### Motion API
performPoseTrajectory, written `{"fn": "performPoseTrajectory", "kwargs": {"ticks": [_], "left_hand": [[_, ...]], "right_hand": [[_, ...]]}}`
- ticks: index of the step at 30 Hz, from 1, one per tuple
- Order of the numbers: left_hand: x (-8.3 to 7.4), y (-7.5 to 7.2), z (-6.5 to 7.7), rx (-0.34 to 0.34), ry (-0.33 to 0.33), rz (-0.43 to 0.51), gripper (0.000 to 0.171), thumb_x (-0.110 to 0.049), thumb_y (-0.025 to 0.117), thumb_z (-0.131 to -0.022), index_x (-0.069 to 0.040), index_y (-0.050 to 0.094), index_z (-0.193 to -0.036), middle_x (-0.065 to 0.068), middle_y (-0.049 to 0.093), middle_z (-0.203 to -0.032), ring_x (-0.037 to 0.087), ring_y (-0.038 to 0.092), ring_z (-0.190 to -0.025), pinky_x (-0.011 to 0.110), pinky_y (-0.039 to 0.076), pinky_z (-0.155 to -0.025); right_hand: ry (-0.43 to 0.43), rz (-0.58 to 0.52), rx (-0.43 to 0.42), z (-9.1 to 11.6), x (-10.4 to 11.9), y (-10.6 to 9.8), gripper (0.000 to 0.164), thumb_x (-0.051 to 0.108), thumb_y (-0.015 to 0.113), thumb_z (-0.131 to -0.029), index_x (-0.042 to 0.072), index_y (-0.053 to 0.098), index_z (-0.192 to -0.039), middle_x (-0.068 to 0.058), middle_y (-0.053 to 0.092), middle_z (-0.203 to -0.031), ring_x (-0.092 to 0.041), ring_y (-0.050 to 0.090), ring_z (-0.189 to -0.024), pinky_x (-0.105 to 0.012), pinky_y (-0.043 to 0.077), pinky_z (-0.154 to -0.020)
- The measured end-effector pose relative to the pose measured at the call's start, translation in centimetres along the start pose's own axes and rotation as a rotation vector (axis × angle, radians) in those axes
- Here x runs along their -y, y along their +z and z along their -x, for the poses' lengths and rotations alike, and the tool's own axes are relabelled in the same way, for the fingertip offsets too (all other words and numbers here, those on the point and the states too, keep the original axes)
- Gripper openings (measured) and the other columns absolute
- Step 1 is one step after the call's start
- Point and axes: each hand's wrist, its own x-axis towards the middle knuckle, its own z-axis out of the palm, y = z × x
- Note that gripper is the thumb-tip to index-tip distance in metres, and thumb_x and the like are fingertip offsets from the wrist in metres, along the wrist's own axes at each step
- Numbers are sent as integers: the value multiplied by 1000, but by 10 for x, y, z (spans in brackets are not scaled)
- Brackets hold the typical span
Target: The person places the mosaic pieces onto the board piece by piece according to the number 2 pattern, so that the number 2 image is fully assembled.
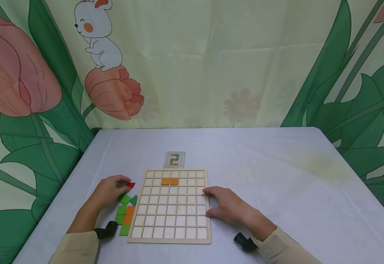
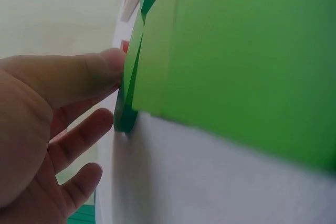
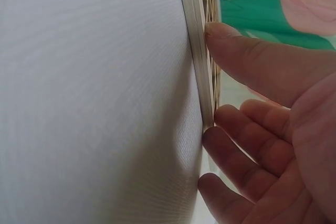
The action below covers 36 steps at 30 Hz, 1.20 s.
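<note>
My left hand (image 1: 110, 190) is at the left of a wooden grid board (image 1: 169, 242), its thumb and forefinger pinching a small red tile (image 1: 131, 185). In the left wrist view the thumb (image 2: 100, 66) hides most of that tile, and the other fingers are spread apart. Beside and below this hand lie several green tiles (image 1: 121, 209), a dark green piece (image 1: 134, 200) and orange tiles (image 1: 128, 215). Two orange squares (image 1: 169, 181) sit side by side in the board's second row. My right hand (image 1: 229, 205) rests thumb and fingertips along the board's right edge, fingers loosely bent.
A small pattern card (image 1: 174, 160) with a coloured figure on a grid lies just beyond the board's far edge. White cloth covers the table (image 1: 277, 176). A printed curtain (image 1: 192, 66) hangs behind it. Black wrist cameras (image 1: 244, 242) are worn at both sleeves.
</note>
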Motion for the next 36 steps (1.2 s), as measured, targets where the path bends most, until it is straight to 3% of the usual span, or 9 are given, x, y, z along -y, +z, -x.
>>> {"fn": "performPoseTrajectory", "kwargs": {"ticks": [6,12,19,23,29,36], "left_hand": [[-4,-1,-1,25,-8,7,35,-12,74,-90,1,67,-121,21,64,-120,38,54,-110,55,49,-94],[-6,-2,1,61,-5,1,35,-5,69,-92,0,65,-126,23,62,-126,40,52,-114,57,47,-96],[-9,-3,-2,51,1,-2,33,-10,73,-90,0,66,-121,20,64,-120,37,54,-110,56,48,-95],[-11,-3,-3,45,14,-4,34,-14,76,-89,-1,67,-119,20,64,-119,38,54,-111,58,46,-96],[-12,-1,-3,70,50,10,41,-9,73,-91,-2,64,-130,23,60,-131,43,49,-124,61,41,-102],[-12,1,-2,73,86,3,37,-5,71,-91,-1,65,-128,21,62,-128,41,52,-120,59,43,-100]], "right_hand": [[-6,4,3,-1,-1,0,63,14,80,-82,0,54,-138,-11,57,-137,-30,49,-132,-49,38,-109],[3,5,10,-1,-1,1,63,14,80,-83,1,54,-139,-10,57,-137,-30,48,-132,-49,38,-109],[-3,21,3,-1,-1,0,63,15,80,-83,0,54,-138,-10,58,-136,-30,49,-132,-49,38,-109],[-4,21,-1,-1,-2,1,63,14,80,-83,0,54,-138,-10,58,-136,-30,49,-131,-49,38,-109],[-5,20,2,-1,-3,1,63,15,80,-83,1,54,-138,-10,58,-136,-30,49,-132,-49,38,-109],[-16,20,1,-2,-4,1,62,15,80,-83,0,54,-138,-10,58,-135,-29,50,-130,-49,39,-108]]}}
